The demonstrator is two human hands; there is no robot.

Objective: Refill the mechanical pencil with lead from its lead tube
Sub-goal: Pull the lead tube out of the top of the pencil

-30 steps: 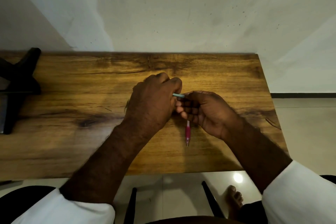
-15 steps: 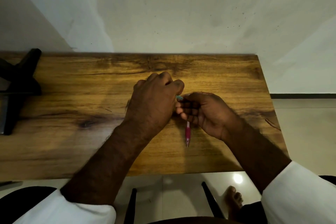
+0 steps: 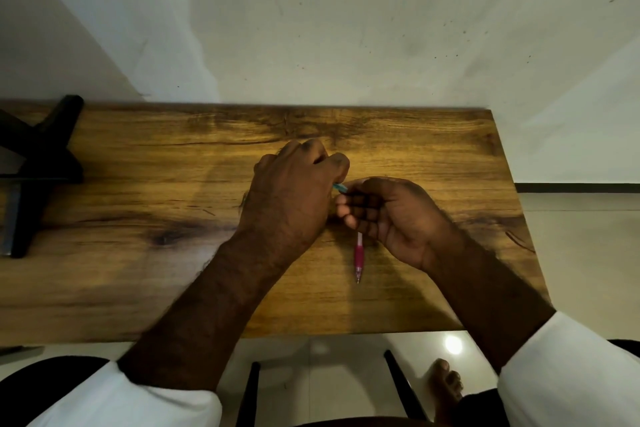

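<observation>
My right hand point(image 3: 388, 215) is closed around a pink mechanical pencil point(image 3: 358, 255). The pencil's tip end hangs below my fist, pointing toward me over the wooden table point(image 3: 138, 218). My left hand point(image 3: 294, 194) is fisted just left of it, pinching a small teal lead tube point(image 3: 340, 187). Only the tube's short end shows between the two hands, right above my right fingers. The two hands touch or nearly touch. The pencil's top end is hidden inside my right fist.
A black stand with crossed legs point(image 3: 38, 163) sits on the table's far left. A white wall rises behind the table. The table's right edge point(image 3: 512, 204) borders tiled floor. Black chair legs point(image 3: 401, 388) and a bare foot point(image 3: 446, 388) show below the near edge.
My left hand has tilted and shifted slightly, so the teal tube end now slants down toward my right fingers. The pencil and my right hand have stayed in place.
</observation>
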